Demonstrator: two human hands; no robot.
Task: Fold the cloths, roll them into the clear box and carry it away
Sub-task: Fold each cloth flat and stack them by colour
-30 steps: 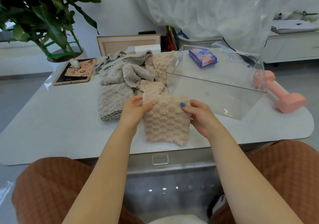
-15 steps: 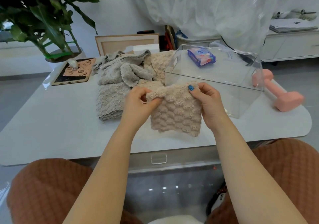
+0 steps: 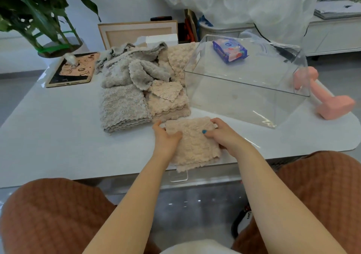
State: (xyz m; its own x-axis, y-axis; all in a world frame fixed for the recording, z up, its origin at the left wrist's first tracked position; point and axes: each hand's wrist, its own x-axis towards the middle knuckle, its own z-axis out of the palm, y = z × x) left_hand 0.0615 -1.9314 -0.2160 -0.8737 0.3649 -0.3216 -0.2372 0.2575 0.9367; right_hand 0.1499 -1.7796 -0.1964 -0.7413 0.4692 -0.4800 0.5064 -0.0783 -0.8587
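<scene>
— Around? Grey pile (image 3: 125, 89) and beige pile (image 3: 168, 101) just behind; clear box (image 3: 244, 89) right; pink dumbbell (image 3: 328, 101) beyond.
— Grip? Left hand (image 3: 166, 138), right hand (image 3: 224, 136) closed on nubbly cloth (image 3: 193, 144), flat at table (image 3: 58, 136) edge.

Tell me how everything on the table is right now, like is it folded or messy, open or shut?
beige cloth: folded, flat at the table edge, held by both hands
left hand: gripping the cloth
right hand: gripping the cloth
grey stack: folded
beige stack: folded
cloth pile: crumpled, unfolded
clear box: open, no cloths inside
pink dumbbell: lying down
tablet: lying flat
</scene>
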